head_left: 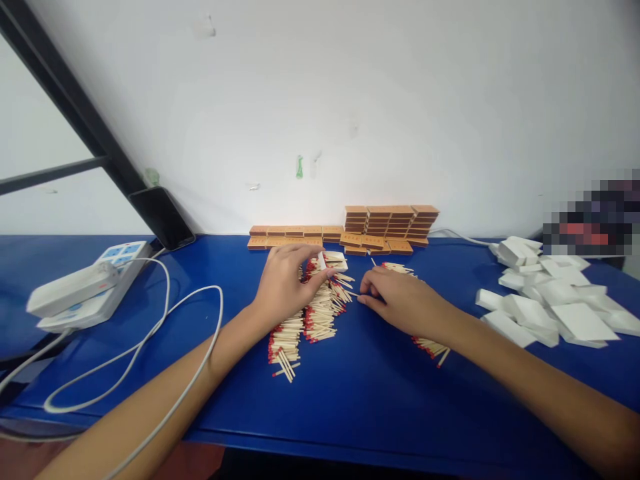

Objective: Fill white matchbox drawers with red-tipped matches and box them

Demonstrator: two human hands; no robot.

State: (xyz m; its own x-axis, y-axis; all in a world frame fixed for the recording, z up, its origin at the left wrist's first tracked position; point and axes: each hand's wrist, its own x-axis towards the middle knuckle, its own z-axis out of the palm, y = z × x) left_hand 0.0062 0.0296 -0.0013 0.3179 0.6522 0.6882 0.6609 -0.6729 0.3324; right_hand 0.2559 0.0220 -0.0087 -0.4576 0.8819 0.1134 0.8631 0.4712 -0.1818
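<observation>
My left hand (pixel 287 279) grips a small white matchbox tray (pixel 341 261) between thumb and fingers, with a few matches lying in it. Under and beside that hand lie rows of red-tipped matches (pixel 320 317). To the right, my right hand (pixel 395 297) is pinched around a match (pixel 352 293) that points left toward the row. More matches (pixel 431 348) show on both sides of the right hand, which partly covers their pile.
Orange-brown matchboxes (pixel 390 223) are stacked along the wall. White empty trays (pixel 555 293) are heaped at the right. At left are a power strip (pixel 107 287), a looping white cable (pixel 220 313) across my left forearm and a leaning black phone (pixel 163 217). The tabletop (pixel 320 400) is blue.
</observation>
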